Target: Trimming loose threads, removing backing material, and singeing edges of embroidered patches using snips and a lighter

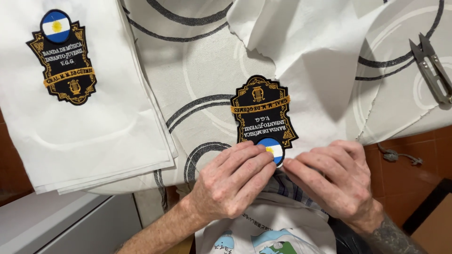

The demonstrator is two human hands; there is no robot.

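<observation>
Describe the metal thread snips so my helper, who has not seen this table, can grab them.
Start at the patterned table covering and go to its far right edge. The snips lie there alone, small grey metal blades, well away from both embroidered patches.

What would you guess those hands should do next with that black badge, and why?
Probably tear a little more backing away: both hands, left hand and right hand, pinch the embroidered patch's round blue-and-white end, where white fabric is already cut close around it.
</observation>
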